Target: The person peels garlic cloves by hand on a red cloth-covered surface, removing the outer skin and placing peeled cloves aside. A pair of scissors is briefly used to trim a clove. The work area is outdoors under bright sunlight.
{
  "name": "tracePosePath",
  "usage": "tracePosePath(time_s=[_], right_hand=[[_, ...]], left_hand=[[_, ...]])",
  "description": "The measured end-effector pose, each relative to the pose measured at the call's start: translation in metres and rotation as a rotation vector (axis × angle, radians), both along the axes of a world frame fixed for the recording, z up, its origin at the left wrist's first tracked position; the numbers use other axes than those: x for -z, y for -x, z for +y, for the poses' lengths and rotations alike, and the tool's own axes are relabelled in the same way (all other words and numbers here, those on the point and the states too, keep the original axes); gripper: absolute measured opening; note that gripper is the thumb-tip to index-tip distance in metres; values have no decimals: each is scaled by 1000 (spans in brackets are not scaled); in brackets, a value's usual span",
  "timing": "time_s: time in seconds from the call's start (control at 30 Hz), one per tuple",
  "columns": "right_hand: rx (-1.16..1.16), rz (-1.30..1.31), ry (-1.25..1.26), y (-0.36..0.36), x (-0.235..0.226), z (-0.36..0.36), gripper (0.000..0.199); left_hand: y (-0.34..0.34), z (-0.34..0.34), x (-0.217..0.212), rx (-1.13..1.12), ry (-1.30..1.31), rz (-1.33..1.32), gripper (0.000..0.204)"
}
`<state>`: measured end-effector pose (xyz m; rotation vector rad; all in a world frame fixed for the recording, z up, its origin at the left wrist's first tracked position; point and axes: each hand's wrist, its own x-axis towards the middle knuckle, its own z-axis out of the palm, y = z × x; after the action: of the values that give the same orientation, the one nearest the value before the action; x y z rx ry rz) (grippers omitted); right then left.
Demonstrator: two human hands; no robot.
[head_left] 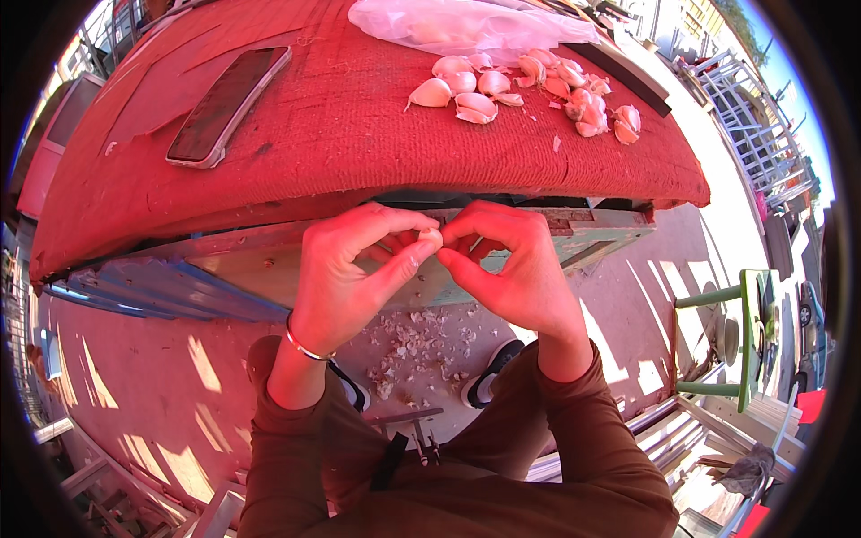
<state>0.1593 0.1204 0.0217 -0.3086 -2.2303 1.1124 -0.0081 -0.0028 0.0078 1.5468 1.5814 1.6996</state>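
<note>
A small garlic clove (431, 237) is pinched between the thumb and forefinger of my left hand (354, 264), just in front of the table's near edge. My right hand (504, 257) meets it there, its thumb and fingertips pressed together at the clove's right side; whether they grip a bit of skin is too small to make out. On the red cloth-covered table (323, 134), beyond my hands and to the right, lies a loose group of unpeeled garlic cloves (475, 108). A single clove (627, 124) sits at the right end of the group.
A smartphone (229, 108) lies on the table's left part. Behind the cloves rests a pale plastic bag (466, 27). Garlic skins (413, 354) litter the floor between my shoes. A green stool (746, 341) is tipped over at the right, near stacked metal profiles (664, 430).
</note>
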Motion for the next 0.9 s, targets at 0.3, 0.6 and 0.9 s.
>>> tracePosePath(time_s=[0.3,0.6,0.9], right_hand=[[-16,30,37,-2,1,2,9],[-51,191,-7,-2,-7,-3,26],[-77,217,-107,-1,-8,-2,28]], left_hand=[[0,0,1,130,65,-241,18],[9,3,3,302,121,-551,16],[8,2,4,350,122,-619,17]])
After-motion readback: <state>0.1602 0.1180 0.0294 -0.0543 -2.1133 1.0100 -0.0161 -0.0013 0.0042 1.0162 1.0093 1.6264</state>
